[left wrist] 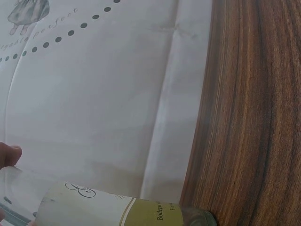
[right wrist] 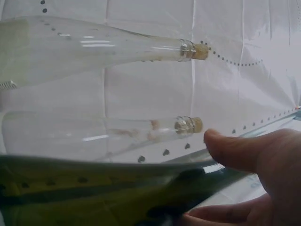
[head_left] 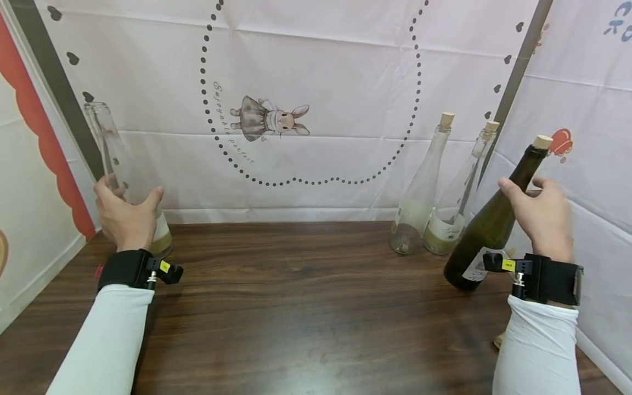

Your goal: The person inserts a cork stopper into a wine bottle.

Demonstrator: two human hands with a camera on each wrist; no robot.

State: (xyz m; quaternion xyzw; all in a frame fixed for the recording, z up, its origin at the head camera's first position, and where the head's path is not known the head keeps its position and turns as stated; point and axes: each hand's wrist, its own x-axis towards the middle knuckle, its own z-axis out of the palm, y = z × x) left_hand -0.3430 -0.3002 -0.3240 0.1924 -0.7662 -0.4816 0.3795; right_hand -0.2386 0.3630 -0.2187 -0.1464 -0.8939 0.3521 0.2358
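Observation:
At the left, a clear glass bottle (head_left: 162,233) with a cream and olive label stands uncorked on the table. My left hand (head_left: 127,216) is around its middle, thumb stretched out on the right side and fingertips at the left, partly seen through the glass. The label (left wrist: 94,207) shows in the left wrist view. On the right stands a dark green bottle (head_left: 486,230) with a cork. My right hand (head_left: 545,216) is spread about its upper part, the straight thumb (right wrist: 230,148) raised off the glass. The bottle hides some right fingertips.
Two corked clear bottles (head_left: 412,219) (head_left: 446,225) stand close together just left of the green one. A small tan object (head_left: 498,340) peeks out beside my right sleeve. Printed white cloths (head_left: 321,71) hang behind and beside the brown wooden table (head_left: 296,307).

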